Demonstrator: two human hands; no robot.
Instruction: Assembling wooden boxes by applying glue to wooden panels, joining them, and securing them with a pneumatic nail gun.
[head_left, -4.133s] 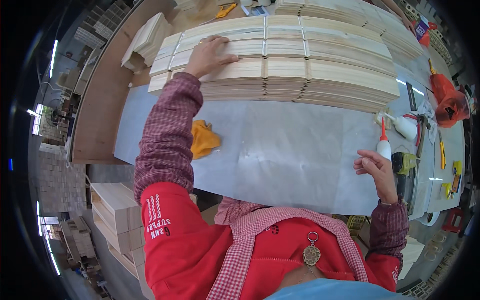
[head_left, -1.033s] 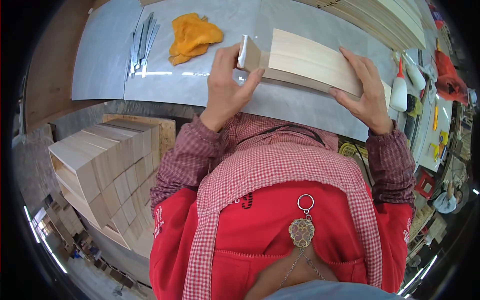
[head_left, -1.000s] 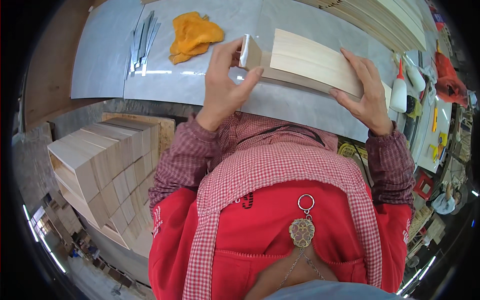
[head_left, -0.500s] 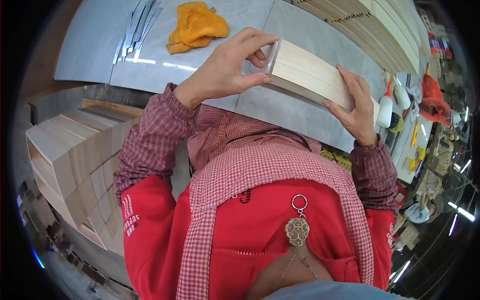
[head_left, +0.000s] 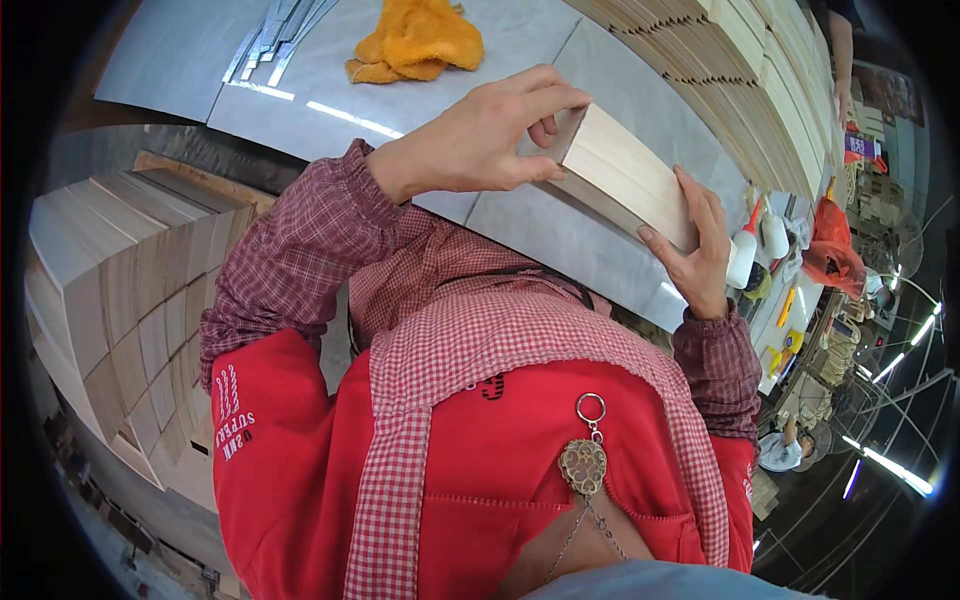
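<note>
Tabletop [head_left: 650,108] (glossy) beneath box [head_left: 628,172], striplights [head_left: 898,470] beyond

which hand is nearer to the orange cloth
Left. The left hand is on the cloth's near side, slightly right of it, not touching; the right hand is farther right, across the wooden box.

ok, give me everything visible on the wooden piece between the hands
The wooden piece is long, boxy and pale, with faint grain running lengthwise. A broad upper face, a narrower, shadowed near side and part of its left end show; whether it is hollow I can't tell. It lies slantwise over the grey tabletop, left end farther from the person. The left hand spans that end with thumb and index finger; the right hand straddles it toward the other.
</note>
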